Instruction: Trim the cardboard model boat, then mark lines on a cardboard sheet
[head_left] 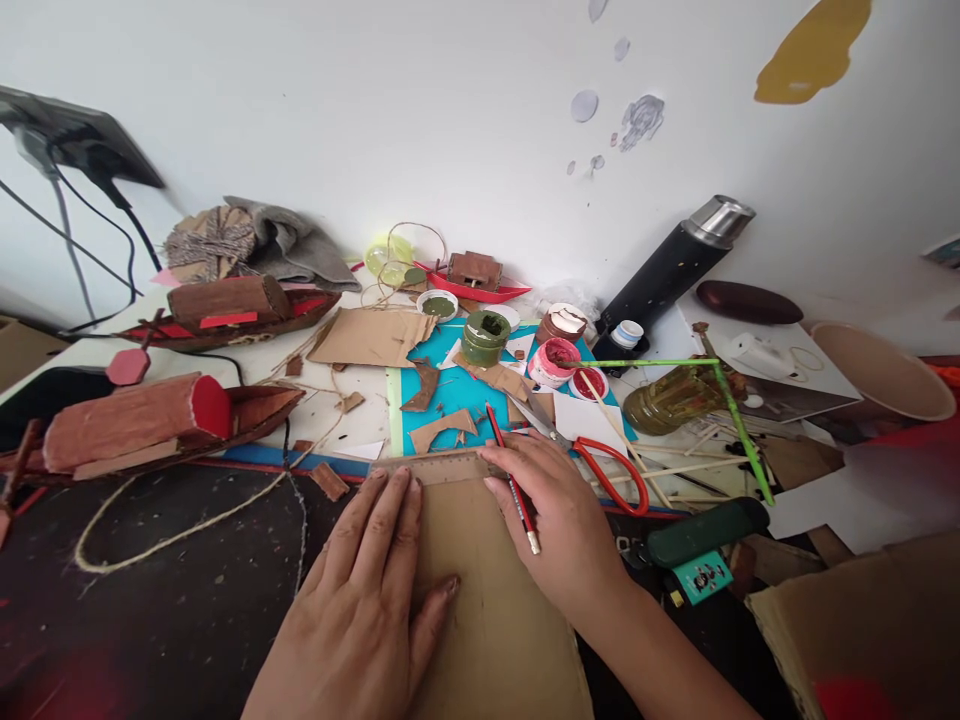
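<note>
A sheet of brown cardboard [495,610] lies in front of me, with a see-through ruler [450,468] across its far edge. My left hand [367,590] rests flat, fingers stretched out, its fingertips on the ruler's left end and its thumb over the cardboard. At the ruler's right end is my right hand [559,510], closed around a red pencil [517,492]. The pencil's white eraser end points toward me and its tip points away. Just beyond that hand lie scissors [611,472] with orange handles.
Brown boat models [135,425] stand at the left, and a smaller red boat [476,280] at the back. Open paint jars [484,340] sit on a blue sheet [420,385] among cardboard scraps. A black thermos [667,265] leans on the wall. Sticks and a green lighter-like object [709,532] lie right.
</note>
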